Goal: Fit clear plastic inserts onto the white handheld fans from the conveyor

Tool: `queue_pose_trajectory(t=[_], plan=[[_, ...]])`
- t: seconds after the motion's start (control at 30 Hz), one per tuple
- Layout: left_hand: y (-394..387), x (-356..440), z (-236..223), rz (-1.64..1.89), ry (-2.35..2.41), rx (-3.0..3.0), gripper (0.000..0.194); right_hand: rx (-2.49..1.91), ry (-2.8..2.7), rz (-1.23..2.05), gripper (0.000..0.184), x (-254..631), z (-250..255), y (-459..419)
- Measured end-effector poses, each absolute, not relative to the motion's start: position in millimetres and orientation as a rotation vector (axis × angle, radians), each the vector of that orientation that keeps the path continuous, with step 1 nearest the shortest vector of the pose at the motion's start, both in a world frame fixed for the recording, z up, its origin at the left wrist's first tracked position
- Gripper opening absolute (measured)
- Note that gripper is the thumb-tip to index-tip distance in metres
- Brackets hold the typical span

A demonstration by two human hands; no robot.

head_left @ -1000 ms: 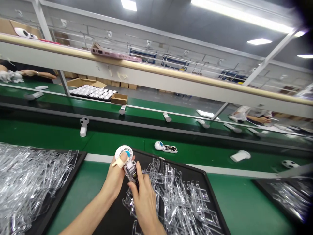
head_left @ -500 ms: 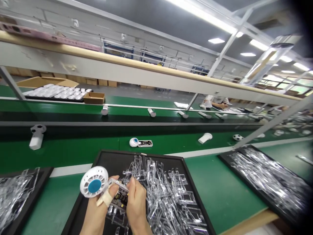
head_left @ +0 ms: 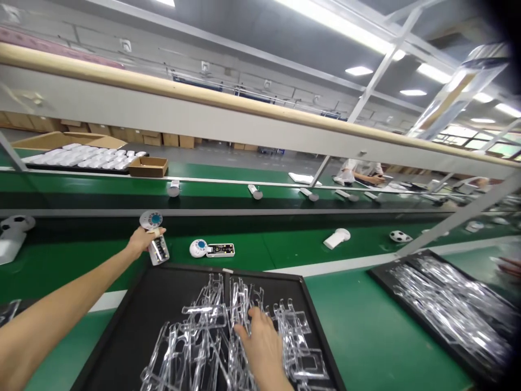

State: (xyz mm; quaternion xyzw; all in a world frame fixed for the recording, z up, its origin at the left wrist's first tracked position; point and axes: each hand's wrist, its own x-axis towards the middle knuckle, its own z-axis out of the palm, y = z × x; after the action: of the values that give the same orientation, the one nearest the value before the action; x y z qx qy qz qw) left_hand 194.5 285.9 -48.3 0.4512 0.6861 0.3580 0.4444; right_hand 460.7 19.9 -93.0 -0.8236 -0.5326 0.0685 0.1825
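Observation:
My left hand point(head_left: 143, 240) is stretched out over the green conveyor belt point(head_left: 285, 247), closed round a small white fan unit point(head_left: 154, 234) with a blue centre and a clear cover on its handle. A similar fan unit point(head_left: 211, 248) lies on the belt just to its right. My right hand point(head_left: 262, 342) rests with fingers spread on a heap of clear plastic covers point(head_left: 220, 336) in the black tray point(head_left: 163, 288) in front of me.
A second black tray point(head_left: 386, 277) of clear covers sits at the right. Other white parts point(head_left: 337, 238) lie along the belt. Behind it are a tray of white pieces point(head_left: 81, 157), a cardboard box point(head_left: 147, 166) and a co-worker's arms point(head_left: 362, 175).
My left hand has carried the fan unit from over the tray out to the belt. My right hand let go of it and dropped onto the clear covers.

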Motion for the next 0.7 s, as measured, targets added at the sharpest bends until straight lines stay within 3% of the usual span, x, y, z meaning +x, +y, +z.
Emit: queue_pose_trajectory(t=[0.17,0.3,0.47,0.57,0.7], plan=[[302.5,201.4,-61.4,0.900,1.955,1.270,0.066,-2.320,-1.606,0.247,0.009,470.9,-127.7,16.8],[284.9,242.5,-77.5,0.711,1.807,1.398,0.046,-2.219,-1.589,0.400,0.018,477.5,-116.8,14.4],[271.9,278.8,-92.5,0.490,1.647,1.267,0.040,-2.026,-1.518,0.578,0.024,487.8,-84.7,5.7],[267.3,280.2,-91.6,0.550,1.607,1.245,0.041,-1.933,-1.503,0.637,0.032,490.7,-70.7,-6.1],[255.3,282.2,-79.2,0.809,1.598,1.405,0.056,-1.801,-1.691,0.491,0.032,492.9,-54.3,-19.7]])
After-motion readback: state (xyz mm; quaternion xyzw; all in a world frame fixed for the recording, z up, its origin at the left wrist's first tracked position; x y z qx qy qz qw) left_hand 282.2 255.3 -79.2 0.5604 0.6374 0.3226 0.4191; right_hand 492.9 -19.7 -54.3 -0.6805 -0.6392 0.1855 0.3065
